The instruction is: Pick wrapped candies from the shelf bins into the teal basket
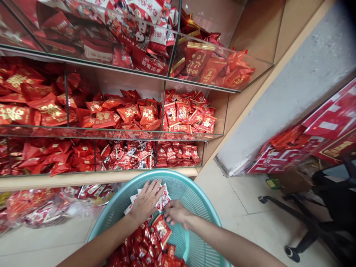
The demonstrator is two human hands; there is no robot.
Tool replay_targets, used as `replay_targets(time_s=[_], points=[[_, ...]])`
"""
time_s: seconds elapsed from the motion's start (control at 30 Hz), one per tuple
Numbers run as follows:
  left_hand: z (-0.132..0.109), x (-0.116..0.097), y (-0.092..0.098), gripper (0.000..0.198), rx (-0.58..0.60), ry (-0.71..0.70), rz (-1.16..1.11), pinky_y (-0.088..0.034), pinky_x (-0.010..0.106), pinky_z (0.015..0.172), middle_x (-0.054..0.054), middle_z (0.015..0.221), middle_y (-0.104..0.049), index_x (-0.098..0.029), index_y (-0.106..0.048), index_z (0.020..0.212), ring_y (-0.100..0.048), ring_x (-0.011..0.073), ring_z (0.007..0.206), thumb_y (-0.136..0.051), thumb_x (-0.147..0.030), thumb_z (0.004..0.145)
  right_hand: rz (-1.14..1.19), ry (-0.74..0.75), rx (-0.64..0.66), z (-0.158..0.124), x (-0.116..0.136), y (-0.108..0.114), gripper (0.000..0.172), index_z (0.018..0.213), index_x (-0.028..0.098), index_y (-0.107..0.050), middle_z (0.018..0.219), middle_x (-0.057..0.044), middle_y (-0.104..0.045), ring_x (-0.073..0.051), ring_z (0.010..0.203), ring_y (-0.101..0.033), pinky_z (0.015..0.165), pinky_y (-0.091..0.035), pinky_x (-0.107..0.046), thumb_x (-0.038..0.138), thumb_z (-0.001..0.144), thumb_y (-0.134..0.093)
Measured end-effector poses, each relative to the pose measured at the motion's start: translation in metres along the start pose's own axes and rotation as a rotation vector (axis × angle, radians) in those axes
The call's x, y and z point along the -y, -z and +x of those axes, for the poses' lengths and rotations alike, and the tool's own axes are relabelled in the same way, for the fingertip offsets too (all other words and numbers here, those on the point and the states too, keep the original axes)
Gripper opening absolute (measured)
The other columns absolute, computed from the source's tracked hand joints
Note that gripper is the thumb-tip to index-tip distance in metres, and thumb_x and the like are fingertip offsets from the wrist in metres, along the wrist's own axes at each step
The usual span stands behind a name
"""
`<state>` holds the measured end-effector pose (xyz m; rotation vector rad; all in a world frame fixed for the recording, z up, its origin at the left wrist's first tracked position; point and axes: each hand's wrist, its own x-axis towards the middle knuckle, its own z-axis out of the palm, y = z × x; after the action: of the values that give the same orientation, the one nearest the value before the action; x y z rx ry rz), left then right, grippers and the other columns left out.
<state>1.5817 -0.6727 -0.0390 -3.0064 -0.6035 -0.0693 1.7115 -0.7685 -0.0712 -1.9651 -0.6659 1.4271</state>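
Observation:
A round teal plastic basket point(204, 200) stands below the shelves. Red wrapped packets point(141, 246) fill its near part, and small white packets with red print point(166, 199) lie at its far side. My left hand point(147, 200) rests palm down on the white packets with its fingers spread. Just right of it, my right hand point(175, 213) is closed at the edge of the white packets, its fingers curled; what they hold, if anything, is hidden. One larger red packet with gold lettering point(162, 230) lies just below my right hand.
Wooden shelves with clear dividers hold red packets point(128, 111) in several compartments behind the basket. Plastic bags of packets point(36, 207) lie under the bottom shelf at left. A black wheeled chair point(308, 226) stands at right, near red printed bags point(280, 155) by the wall.

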Motion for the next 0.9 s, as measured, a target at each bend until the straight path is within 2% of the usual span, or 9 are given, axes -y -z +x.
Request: replay_targets(time_s=[0.13, 0.23, 0.33, 0.4, 0.47, 0.6, 0.77, 0.9], points=[[0.0, 0.001, 0.002, 0.074, 0.028, -0.004, 0.014, -0.026, 0.049, 0.111, 0.01, 0.149, -0.027, -0.023, -0.034, 0.14, -0.029, 0.028, 0.136, -0.063, -0.041, 0.075, -0.037, 0.064, -0.024, -0.001, 0.006, -0.008, 0.008, 0.071, 0.017, -0.051, 0.052, 0.006, -0.047, -0.009, 0.047, -0.047, 0.043, -0.034, -0.019, 0.009, 0.069, -0.049], [0.0, 0.002, 0.002, 0.076, 0.029, -0.008, 0.018, -0.026, 0.049, 0.11, 0.01, 0.149, -0.028, -0.023, -0.034, 0.141, -0.029, 0.0282, 0.136, -0.064, -0.042, 0.074, -0.102, 0.146, -0.066, -0.008, -0.001, -0.002, 0.006, 0.067, 0.017, -0.051, 0.054, 0.006, -0.045, -0.008, 0.052, -0.045, 0.049, -0.032, -0.02, 0.014, 0.068, -0.056], [-0.001, 0.003, 0.0, 0.074, 0.004, -0.017, 0.025, -0.025, 0.05, 0.11, 0.01, 0.149, -0.028, -0.022, -0.032, 0.141, -0.029, 0.0281, 0.135, -0.061, -0.043, 0.076, -0.258, 0.254, -0.081, -0.019, -0.017, 0.012, 0.021, 0.069, 0.018, -0.052, 0.058, 0.006, -0.048, -0.009, 0.057, -0.043, 0.052, -0.029, -0.022, 0.028, 0.062, -0.069], [-0.001, 0.002, -0.002, 0.07, -0.005, -0.021, 0.027, -0.025, 0.05, 0.11, 0.01, 0.149, -0.028, -0.023, -0.032, 0.141, -0.029, 0.0279, 0.135, -0.057, -0.043, 0.079, -0.359, 0.253, -0.034, -0.025, -0.028, 0.019, 0.035, 0.076, 0.019, -0.052, 0.058, 0.007, -0.048, -0.009, 0.055, -0.042, 0.05, -0.027, -0.022, 0.035, 0.055, -0.075], [-0.001, 0.002, -0.002, 0.069, -0.009, -0.022, 0.028, -0.025, 0.05, 0.111, 0.01, 0.149, -0.028, -0.022, -0.032, 0.141, -0.029, 0.0281, 0.135, -0.056, -0.043, 0.08, -0.379, 0.223, 0.005, -0.028, -0.036, 0.019, 0.042, 0.08, 0.019, -0.05, 0.057, 0.008, -0.047, -0.009, 0.053, -0.04, 0.048, -0.026, -0.022, 0.034, 0.051, -0.077], [-0.001, 0.002, -0.001, 0.074, -0.009, -0.031, 0.037, -0.025, 0.05, 0.11, 0.011, 0.149, -0.027, -0.022, -0.032, 0.142, -0.029, 0.0291, 0.135, -0.058, -0.046, 0.077, -0.327, 0.238, -0.067, -0.025, -0.041, 0.006, 0.033, 0.073, 0.02, -0.047, 0.056, 0.007, -0.045, -0.009, 0.054, -0.038, 0.049, -0.026, -0.022, 0.026, 0.054, -0.073], [-0.001, 0.003, 0.003, 0.074, 0.02, -0.038, 0.045, -0.025, 0.051, 0.111, 0.011, 0.15, -0.025, -0.021, -0.031, 0.142, -0.028, 0.0292, 0.136, -0.056, -0.048, 0.078, -0.362, 0.199, -0.144, -0.024, -0.038, -0.005, 0.021, 0.061, 0.02, -0.046, 0.058, 0.002, -0.051, -0.013, 0.059, -0.047, 0.051, -0.029, -0.024, 0.028, 0.065, -0.065], [-0.001, 0.003, 0.004, 0.076, 0.019, -0.044, 0.051, -0.024, 0.051, 0.111, 0.012, 0.15, -0.025, -0.02, -0.03, 0.142, -0.027, 0.0299, 0.136, -0.058, -0.047, 0.077, -0.543, 0.25, -0.178, -0.035, -0.03, -0.003, 0.019, 0.082, 0.02, -0.054, 0.067, 0.0, -0.057, -0.017, 0.066, -0.054, 0.058, -0.036, -0.026, 0.033, 0.07, -0.061]])
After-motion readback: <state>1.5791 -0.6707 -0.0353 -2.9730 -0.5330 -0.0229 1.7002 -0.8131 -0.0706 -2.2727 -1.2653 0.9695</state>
